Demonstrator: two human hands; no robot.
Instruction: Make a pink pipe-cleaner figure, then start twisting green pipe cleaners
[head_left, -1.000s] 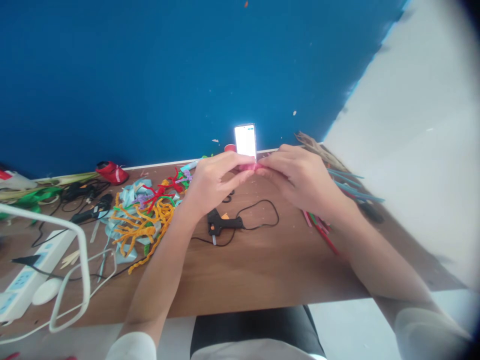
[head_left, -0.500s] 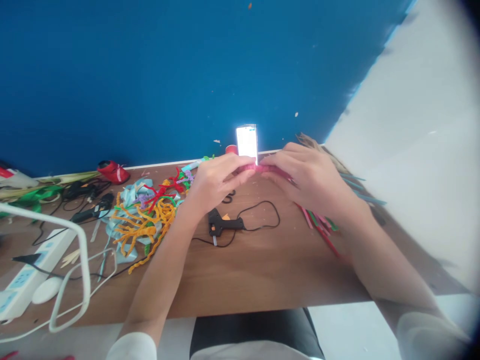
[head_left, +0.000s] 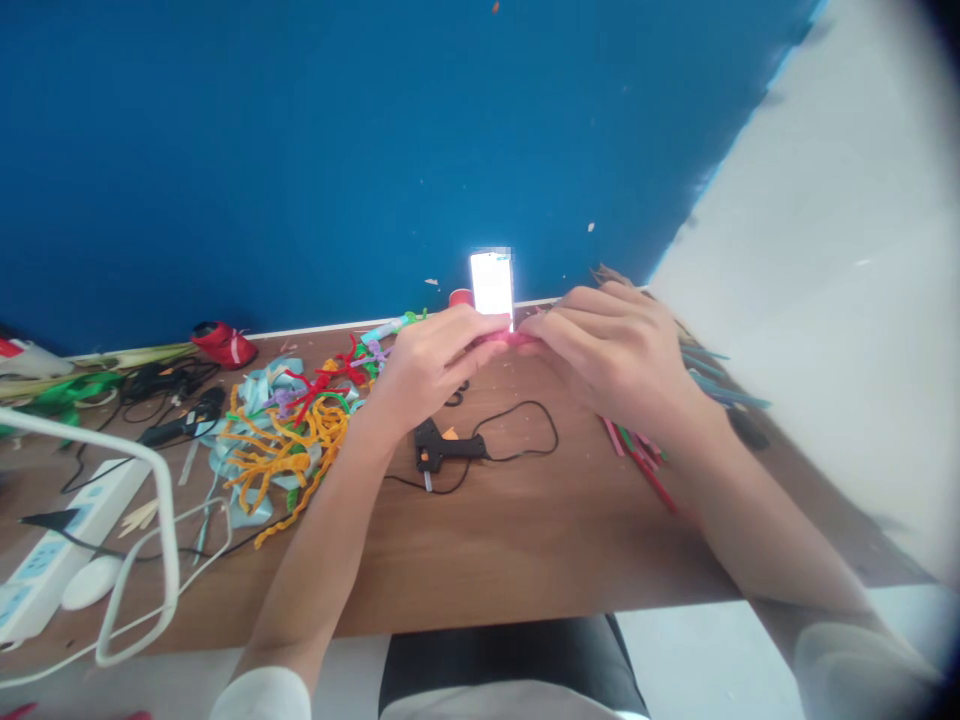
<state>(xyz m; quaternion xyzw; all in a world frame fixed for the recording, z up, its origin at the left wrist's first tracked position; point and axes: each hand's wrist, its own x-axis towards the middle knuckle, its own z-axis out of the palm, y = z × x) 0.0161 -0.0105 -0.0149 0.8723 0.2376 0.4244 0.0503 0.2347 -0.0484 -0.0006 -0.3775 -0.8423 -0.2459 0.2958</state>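
My left hand [head_left: 431,358] and my right hand [head_left: 619,345] meet above the table in front of a lit phone [head_left: 491,284]. Between their fingertips runs a pink pipe cleaner [head_left: 514,339], pinched from both sides; my fingers cover most of it. Below them on the tabletop lies a black glue gun [head_left: 450,449] with its cord looping to the right. Loose pink, red and green pipe cleaners [head_left: 639,455] lie partly under my right forearm.
To the left, twisted orange pipe cleaners [head_left: 292,455] lie over pale blue ribbon [head_left: 255,505]. A white power strip [head_left: 71,545], a white wire-like frame [head_left: 169,520] and a red shoe-like object [head_left: 223,344] are farther left. The blue wall [head_left: 337,160] rises behind the table.
My right hand's fingers have shifted slightly, and less of the pink pipe cleaner shows beneath them. My left hand stays nearly where it was. The whole view has drifted a little.
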